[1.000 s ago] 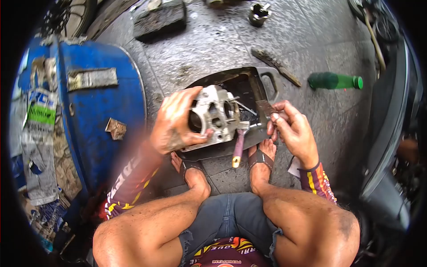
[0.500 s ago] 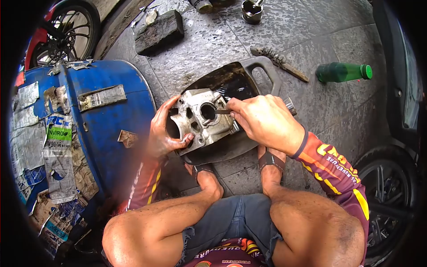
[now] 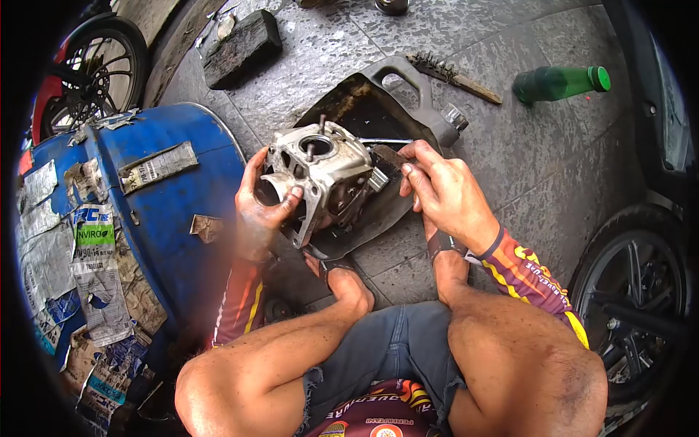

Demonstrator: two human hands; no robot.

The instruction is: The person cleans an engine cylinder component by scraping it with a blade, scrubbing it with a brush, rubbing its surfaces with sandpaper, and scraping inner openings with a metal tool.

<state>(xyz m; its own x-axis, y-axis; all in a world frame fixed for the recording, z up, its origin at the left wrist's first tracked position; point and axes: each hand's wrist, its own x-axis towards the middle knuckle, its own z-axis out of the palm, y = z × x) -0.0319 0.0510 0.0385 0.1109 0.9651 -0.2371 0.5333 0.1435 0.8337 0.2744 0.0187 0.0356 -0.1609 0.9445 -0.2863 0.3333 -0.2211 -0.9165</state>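
A grey metal cylinder head [image 3: 328, 164] is tilted over a black cut-open jerrycan [image 3: 397, 218] with dark liquid in it. My left hand [image 3: 263, 197] grips the cylinder head at its left side, fingers behind and thumb in front, beside a round port. Just right of the casting is my right hand [image 3: 455, 193], closed in a pinch on a dark flat strip [image 3: 389, 158]. Its far end reaches the casting's right side; whether it touches is unclear. A thin shiny metal rod [image 3: 397, 140] lies across the can, near my right fingertips.
A wire brush [image 3: 459, 79] and a green bottle [image 3: 561, 84] lie on the tiled floor. A dark block [image 3: 242, 49] sits at the back left. The blue drum [image 3: 175, 211] stands left; a motorcycle wheel [image 3: 633, 306] is at right.
The dark strip has come out of the cylinder head's round bore, and my right hand has moved right and down. My left hand has tilted the casting, so its side now faces me more.
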